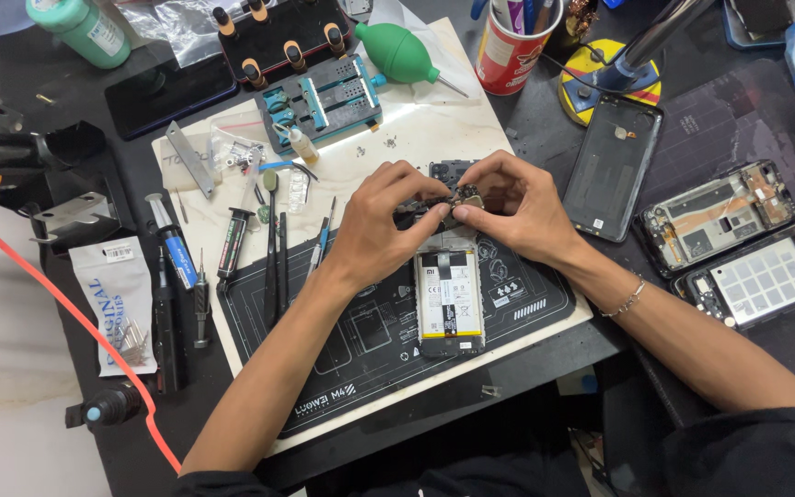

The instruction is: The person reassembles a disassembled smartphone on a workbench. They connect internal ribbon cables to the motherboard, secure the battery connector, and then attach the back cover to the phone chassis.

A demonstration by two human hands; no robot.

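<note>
Spreading under both forearms, the dark tabletop carries a pale board topped by a black work mat, and nearly everything in use sits on that mat. Just below the hands lies the opened phone, back cover off, its white-labelled battery facing up. To the right of the right hand rests the removed black back cover, with two more stripped phone frames beyond it. To the left of the left hand lie a row of screwdrivers and tweezers; above both hands stand a blue-and-grey holding jig and a green air blower.

The left hand is curled almost closed, thumb and forefinger pinching one end of a small dark circuit board. The right hand is closed likewise on the other end, fingertips meeting the left's, so the part hangs between them just above the phone's upper end. Whether it is clear of the frame cannot be told; fingers cover much of it.

Doing this well seems to call for gripping by the edges only, keeping the board level, both hands moving together, and no twisting where a thin cable may be attached.
</note>
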